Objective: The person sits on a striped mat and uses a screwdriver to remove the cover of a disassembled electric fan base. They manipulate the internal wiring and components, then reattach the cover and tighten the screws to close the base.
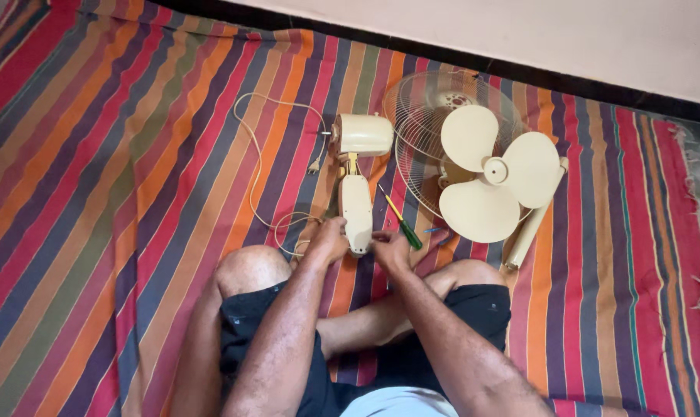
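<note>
Cream fan body (pixel 356 202) between both hands (pixel 331 239).

fan blade (pixel 495 171), wire guard (pixel 419 116), screwdriver (pixel 400 220), striped cloth (pixel 95 193)

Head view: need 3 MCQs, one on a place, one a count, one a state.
1. Where does the screwdriver lie?
A. right of the fan neck
B. on the blade
C. on the tube

2. How many lobes has the blade?
A. two
B. three
C. five

3. What state is the blade in?
A. mounted on the motor
B. inside a closed cage
C. off the motor, resting on the grille

Answers:
1 A, it lies on the cloth between neck and grille.
2 B, three lobes show round the hub.
3 C, the motor lies apart to the left.

Left hand and right hand touch the neck's lower end.
</note>
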